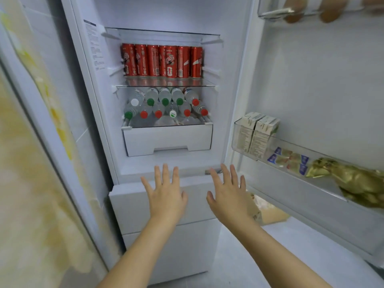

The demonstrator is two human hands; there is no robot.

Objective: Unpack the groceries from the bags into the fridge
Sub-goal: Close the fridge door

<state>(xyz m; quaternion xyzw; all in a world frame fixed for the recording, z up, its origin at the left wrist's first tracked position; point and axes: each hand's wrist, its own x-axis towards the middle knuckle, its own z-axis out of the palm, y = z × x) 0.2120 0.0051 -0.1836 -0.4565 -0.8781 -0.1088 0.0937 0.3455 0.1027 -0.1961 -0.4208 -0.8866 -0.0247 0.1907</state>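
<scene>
- The fridge (pixel 228 80) stands open, with a white drawer (pixel 168 140) at the bottom of its upper compartment.
- Left hand (pixel 166 196): below the drawer, palm forward, fingers straight and spread, holding nothing.
- Right hand (pixel 228 196): below and right of the drawer, likewise flat with fingers spread, and empty.
- Both hands are in front of the white lower door (pixel 133 204). Whether they touch it cannot be told.
- Red cans (pixel 162 61) stand in a row on the glass shelf well above the drawer.
- Bottles (pixel 166 107) lie stacked just above the drawer, their red, green and white caps facing out.
- Right of the drawer, the door bin (pixel 324 190) holds two cartons (pixel 257 134) upright at its near end, then small packets (pixel 291 161), then a gold bag (pixel 357 181).
- Eggs (pixel 295 9) sit in a door rack far above and right of the drawer.
- A brown bag (pixel 270 213) sits on the floor below and right of the drawer, partly hidden by the right hand.
</scene>
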